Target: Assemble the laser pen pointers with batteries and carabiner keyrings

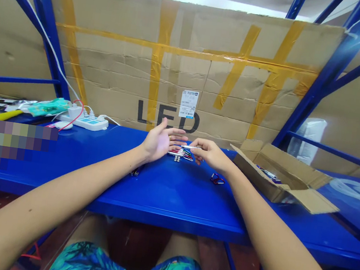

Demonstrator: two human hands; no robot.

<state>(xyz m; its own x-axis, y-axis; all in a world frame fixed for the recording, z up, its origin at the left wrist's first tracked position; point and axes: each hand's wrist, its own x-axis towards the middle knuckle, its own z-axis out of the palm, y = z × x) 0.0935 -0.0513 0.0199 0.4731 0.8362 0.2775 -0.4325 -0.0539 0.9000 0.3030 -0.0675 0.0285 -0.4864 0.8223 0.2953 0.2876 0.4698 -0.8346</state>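
Observation:
My left hand [160,142] is held over the blue table with its fingers stretched out and its palm turned toward the right. A pale violet patch of light shows on the palm. My right hand [209,153] pinches a slim silver penlight [189,147], which points at the left hand. Beneath and between the hands lies a row of slim metal tubes [180,153] in red, green and silver, partly hidden by the fingers. Small silver pieces [176,158] lie just in front of them. Red and blue carabiner clips [217,179] rest by my right wrist.
An opened cardboard box [268,172] with a few tubes inside stands on the right. Small dark pieces [135,173] lie below the left wrist. A white power strip [88,121] with cables sits at the back left. A large cardboard sheet [115,72] closes off the table's rear.

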